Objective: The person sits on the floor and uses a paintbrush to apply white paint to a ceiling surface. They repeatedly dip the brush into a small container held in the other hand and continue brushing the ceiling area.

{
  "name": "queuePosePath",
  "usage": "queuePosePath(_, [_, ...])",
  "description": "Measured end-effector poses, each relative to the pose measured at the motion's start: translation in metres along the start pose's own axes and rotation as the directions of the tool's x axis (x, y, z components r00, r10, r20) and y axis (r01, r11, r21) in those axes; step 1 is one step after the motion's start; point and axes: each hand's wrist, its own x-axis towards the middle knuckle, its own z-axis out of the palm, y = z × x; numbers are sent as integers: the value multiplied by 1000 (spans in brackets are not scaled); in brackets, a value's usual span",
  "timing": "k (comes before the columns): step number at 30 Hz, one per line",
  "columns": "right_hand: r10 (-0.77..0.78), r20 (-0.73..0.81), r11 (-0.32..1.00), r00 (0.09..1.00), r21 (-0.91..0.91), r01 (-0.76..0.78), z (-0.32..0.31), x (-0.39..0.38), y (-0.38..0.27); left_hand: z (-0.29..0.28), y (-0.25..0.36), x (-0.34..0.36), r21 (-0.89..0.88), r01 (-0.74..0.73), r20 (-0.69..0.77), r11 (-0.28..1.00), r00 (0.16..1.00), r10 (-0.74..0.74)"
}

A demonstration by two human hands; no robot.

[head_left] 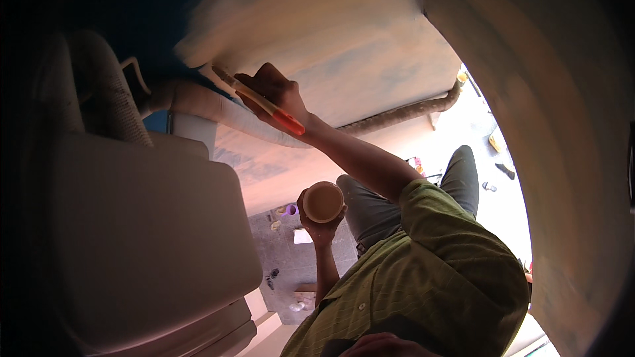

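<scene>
My right hand (272,86) is closed round a paintbrush (288,119) with a pale and orange-red handle, raised high across the view. Its bristle end is at a mottled cream and grey-blue painted surface (331,39), beside a dark blue area (152,13). Lower down, my left hand (320,230) grips a round cup (323,199) of pale beige liquid, held with its mouth toward the camera.
A large pale boxy form (145,231) and curved pipes (112,86) fill the left. A curved painted panel (562,158) borders the right. Below are grey floor tiles (271,251), a purple container (290,209) and scattered small objects.
</scene>
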Motion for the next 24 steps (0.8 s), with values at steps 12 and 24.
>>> queuePosePath(12, [157,-513,871,844,-331,-364,-198,-6,67,15,16,10,-35,-13,76,999,997,16])
queuePosePath(24, [186,-8,974,983,132,-183,-25,-41,2,-3,15,-6,41,2,43,999,999,-3])
